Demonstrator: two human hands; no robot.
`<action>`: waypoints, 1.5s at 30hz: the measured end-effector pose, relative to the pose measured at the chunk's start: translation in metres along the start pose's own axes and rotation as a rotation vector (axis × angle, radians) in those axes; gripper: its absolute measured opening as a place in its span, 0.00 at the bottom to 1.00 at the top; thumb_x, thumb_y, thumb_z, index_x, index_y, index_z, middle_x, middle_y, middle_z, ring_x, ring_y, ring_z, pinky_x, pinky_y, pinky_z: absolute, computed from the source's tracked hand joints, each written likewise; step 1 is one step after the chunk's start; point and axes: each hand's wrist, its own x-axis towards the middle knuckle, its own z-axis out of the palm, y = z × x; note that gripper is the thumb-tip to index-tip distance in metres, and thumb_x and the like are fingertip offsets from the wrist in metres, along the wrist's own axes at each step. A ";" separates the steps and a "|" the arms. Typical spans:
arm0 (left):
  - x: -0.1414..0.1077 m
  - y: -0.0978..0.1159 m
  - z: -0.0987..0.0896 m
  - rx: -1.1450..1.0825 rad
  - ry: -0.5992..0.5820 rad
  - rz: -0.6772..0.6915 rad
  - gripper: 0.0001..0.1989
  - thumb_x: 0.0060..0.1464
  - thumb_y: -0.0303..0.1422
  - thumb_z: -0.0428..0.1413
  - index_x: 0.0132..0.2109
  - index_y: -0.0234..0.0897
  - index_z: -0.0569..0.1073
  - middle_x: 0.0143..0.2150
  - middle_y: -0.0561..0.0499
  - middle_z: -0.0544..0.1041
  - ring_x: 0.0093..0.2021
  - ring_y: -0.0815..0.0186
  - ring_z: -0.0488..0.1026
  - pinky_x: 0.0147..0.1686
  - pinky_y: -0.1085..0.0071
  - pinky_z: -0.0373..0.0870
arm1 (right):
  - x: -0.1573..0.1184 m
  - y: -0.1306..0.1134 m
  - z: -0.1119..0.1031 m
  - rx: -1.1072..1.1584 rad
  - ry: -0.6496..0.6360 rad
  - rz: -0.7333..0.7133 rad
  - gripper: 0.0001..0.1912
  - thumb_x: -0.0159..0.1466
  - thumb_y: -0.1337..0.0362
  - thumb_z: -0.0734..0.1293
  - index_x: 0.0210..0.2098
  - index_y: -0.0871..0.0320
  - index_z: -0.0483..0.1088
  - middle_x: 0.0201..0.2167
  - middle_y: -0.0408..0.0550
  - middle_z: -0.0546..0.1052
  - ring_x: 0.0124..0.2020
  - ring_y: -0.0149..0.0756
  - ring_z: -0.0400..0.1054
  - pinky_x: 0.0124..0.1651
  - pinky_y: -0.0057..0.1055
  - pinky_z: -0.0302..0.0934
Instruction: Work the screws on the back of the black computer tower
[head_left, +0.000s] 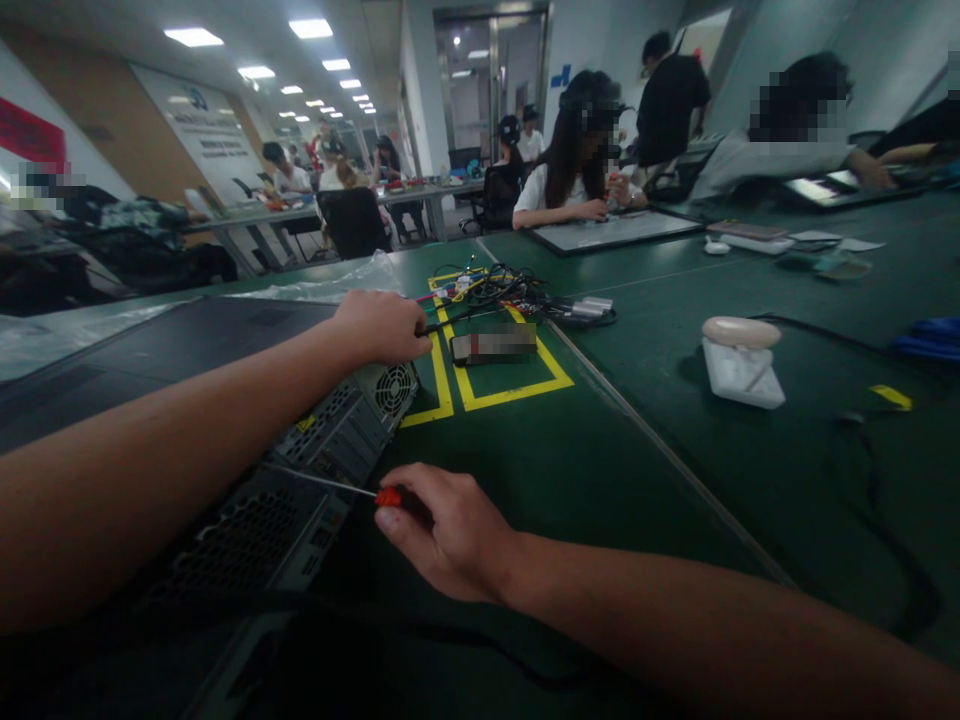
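Note:
A dark computer case (172, 345) lies on its side at the left, its rear panel with vents and a round fan grille facing right. My right hand (457, 525) is closed on the red handle of a screwdriver (388, 497), whose long thin shaft reaches left to the rear panel. Where the tip touches is too dim to make out. My left hand (381, 326) rests at the case's far top corner with its fingers curled over, near a black cable; whether it grips anything is hidden.
Tangled cables (510, 290) and a dark boxy item (491, 345) lie by yellow tape on the green table (600, 480). A white case (742, 370) is at the right. Clear plastic lies behind the computer case. People sit across the table.

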 end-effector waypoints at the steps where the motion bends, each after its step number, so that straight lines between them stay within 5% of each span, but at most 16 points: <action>1: 0.000 0.000 0.000 0.001 -0.001 0.000 0.29 0.64 0.50 0.50 0.62 0.46 0.83 0.56 0.38 0.83 0.56 0.40 0.79 0.52 0.47 0.75 | 0.000 0.000 0.000 0.003 0.005 0.007 0.16 0.76 0.53 0.66 0.55 0.57 0.72 0.42 0.51 0.82 0.40 0.40 0.78 0.45 0.35 0.72; 13: 0.000 0.000 0.000 -0.005 -0.013 -0.007 0.30 0.63 0.50 0.50 0.64 0.46 0.82 0.57 0.37 0.83 0.57 0.39 0.79 0.53 0.47 0.75 | -0.001 0.003 0.003 0.003 0.036 0.039 0.12 0.72 0.54 0.69 0.48 0.53 0.69 0.37 0.46 0.79 0.34 0.36 0.73 0.41 0.33 0.70; 45: -0.001 0.000 0.000 0.003 -0.001 -0.005 0.29 0.63 0.50 0.50 0.62 0.48 0.82 0.58 0.40 0.83 0.56 0.42 0.79 0.53 0.50 0.75 | 0.001 0.003 0.003 -0.009 0.022 0.041 0.11 0.73 0.55 0.70 0.49 0.53 0.69 0.39 0.47 0.80 0.35 0.37 0.74 0.43 0.35 0.71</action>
